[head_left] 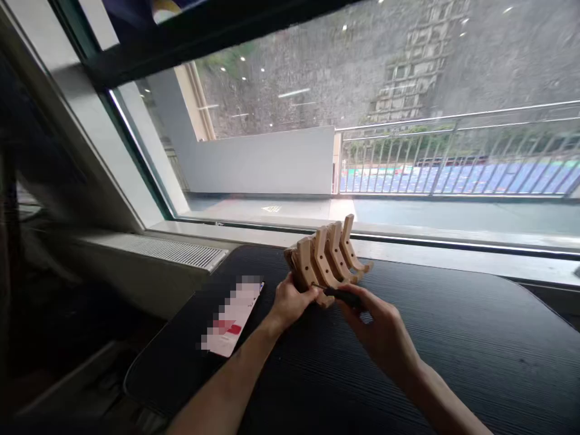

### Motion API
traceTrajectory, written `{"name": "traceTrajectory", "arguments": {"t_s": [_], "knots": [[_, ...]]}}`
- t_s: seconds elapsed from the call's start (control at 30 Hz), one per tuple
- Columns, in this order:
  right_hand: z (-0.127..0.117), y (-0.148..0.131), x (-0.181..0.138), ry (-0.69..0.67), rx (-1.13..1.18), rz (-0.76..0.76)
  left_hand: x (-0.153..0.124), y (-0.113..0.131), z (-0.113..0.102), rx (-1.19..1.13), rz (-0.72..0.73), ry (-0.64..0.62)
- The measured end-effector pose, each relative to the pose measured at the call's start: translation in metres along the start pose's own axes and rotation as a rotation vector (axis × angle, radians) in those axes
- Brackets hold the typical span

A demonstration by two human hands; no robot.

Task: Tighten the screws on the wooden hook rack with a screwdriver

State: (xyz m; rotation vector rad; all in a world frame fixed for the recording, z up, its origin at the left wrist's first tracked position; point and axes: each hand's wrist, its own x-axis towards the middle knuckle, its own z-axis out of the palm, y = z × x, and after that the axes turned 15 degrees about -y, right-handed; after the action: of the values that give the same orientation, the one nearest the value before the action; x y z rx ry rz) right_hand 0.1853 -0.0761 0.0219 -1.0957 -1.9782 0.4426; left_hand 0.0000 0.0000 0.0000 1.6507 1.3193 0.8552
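Observation:
A light wooden rack (pixel 322 261) with several curved, L-shaped ribs stands on the dark table. Small dark holes dot the faces of the ribs. My left hand (pixel 290 299) grips the rack at its near left end, with the thumb along the lowest part of the nearest rib. In my right hand (pixel 376 314) is a screwdriver (pixel 343 296) with a black handle. Its thin shaft points left, and the tip meets the nearest rib close to my left thumb. Whether the tip sits in a screw is too small to tell.
The black wood-grain table (pixel 453 338) has rounded corners and reaches the window sill (pixel 408 248). Left of my left hand lies a flat, pale card-like item (pixel 233 326), partly blurred. A white vent grille (pixel 181 251) runs along the sill. Behind the glass stands a metal railing (pixel 453 157).

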Motion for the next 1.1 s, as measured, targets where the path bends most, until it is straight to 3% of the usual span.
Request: {"name": "traceTrajectory", "arguments": {"t_s": [0.23, 0.5, 0.67, 0.93, 1.1], "knots": [[-0.0009, -0.0015, 0.0025, -0.027, 0.029, 0.037, -0.0016, -0.0017, 0.0007, -0.022, 0.027, 0.014], [-0.0006, 0.0009, 0.0056, -0.004, 0.053, 0.201, -0.0036, -0.0003, 0.0023, 0.048, 0.045, 0.021], [0.0005, 0.0002, 0.003, 0.006, -0.1, 0.131, -0.0046, 0.0025, 0.0034, 0.102, 0.054, 0.04], [0.0017, 0.0009, 0.0031, -0.024, -0.215, -0.067, -0.0001, -0.0064, 0.0033, -0.017, 0.065, 0.0], [0.0013, 0.0002, 0.0025, -0.022, -0.263, -0.013, -0.0024, -0.0027, 0.0026, -0.027, 0.051, -0.014]]}}
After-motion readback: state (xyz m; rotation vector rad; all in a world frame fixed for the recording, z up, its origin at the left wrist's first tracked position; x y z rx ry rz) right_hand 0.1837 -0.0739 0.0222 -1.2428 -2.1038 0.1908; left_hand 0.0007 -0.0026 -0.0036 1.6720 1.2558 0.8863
